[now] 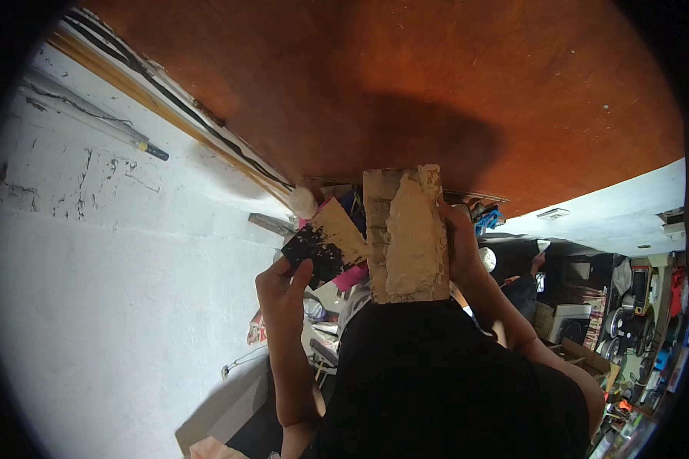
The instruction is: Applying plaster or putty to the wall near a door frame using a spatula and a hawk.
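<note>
My left hand (283,291) grips a flat black putty spreader (317,254), thumb on its face. Tan putty coats the spreader's upper right part, and its right corner meets or overlaps the left edge of a rectangular board (376,264). My right hand (459,239) is closed around that board's right edge; the fingers behind it are hidden. A thick, uneven layer of tan putty (413,237) lies along the board's middle and right side. Both things are held up in front of my black shirt, below a brown-orange surface (436,69).
Dark cables (184,103) and a yellowish strip (122,80) run between the brown-orange surface and a white wall (115,291). At the right, another person (522,294) raises a hand with a pale, wedge-shaped tool (543,245). Cluttered household goods (628,329) and a cardboard box (586,358) stand beyond.
</note>
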`<state>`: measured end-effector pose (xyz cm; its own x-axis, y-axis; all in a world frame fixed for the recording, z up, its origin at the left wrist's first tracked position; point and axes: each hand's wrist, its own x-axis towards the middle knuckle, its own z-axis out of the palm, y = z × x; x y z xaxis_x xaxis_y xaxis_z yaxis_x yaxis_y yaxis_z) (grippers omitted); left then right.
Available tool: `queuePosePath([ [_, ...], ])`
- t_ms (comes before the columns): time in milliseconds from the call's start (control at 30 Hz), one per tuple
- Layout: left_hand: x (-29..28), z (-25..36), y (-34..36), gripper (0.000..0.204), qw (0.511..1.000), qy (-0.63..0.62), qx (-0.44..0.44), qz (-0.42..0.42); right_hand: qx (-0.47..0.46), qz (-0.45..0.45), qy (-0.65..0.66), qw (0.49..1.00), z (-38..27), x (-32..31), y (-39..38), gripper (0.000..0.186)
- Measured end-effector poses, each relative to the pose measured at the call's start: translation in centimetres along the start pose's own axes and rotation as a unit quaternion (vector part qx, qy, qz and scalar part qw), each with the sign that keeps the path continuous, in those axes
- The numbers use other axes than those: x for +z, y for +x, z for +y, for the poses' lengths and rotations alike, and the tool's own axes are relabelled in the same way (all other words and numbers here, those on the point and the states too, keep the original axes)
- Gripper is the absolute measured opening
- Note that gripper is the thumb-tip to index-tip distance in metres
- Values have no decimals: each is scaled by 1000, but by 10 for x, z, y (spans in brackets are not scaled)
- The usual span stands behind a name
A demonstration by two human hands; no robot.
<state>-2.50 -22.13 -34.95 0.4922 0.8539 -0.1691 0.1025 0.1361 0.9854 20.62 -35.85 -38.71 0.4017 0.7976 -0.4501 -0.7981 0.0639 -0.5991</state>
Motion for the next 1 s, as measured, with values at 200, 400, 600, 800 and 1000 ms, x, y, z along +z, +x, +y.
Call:
queuePosePath([
  [200, -2, 3, 1, 19, 998, 26, -50, -22, 11, -15, -44, 999, 0, -3, 0, 50],
  [400, -4, 11, 1, 20, 997, -3, -47, -55, 38, 18, -47, 998, 4, 1, 0, 52],
  [600, 1, 11, 12, 21, 994, 15, -84, -65, 26, -38, -41, 998, 3, 5, -6, 51],
  [800, 10, 7, 20, 22, 997, 16, -49, -59, -80, -61, -130, 986, 10, 3, -9, 46],
  [1000, 8, 9, 32, 20, 994, 4, -69, -86, -3, -7, -59, 998, 10, 5, -4, 42],
])
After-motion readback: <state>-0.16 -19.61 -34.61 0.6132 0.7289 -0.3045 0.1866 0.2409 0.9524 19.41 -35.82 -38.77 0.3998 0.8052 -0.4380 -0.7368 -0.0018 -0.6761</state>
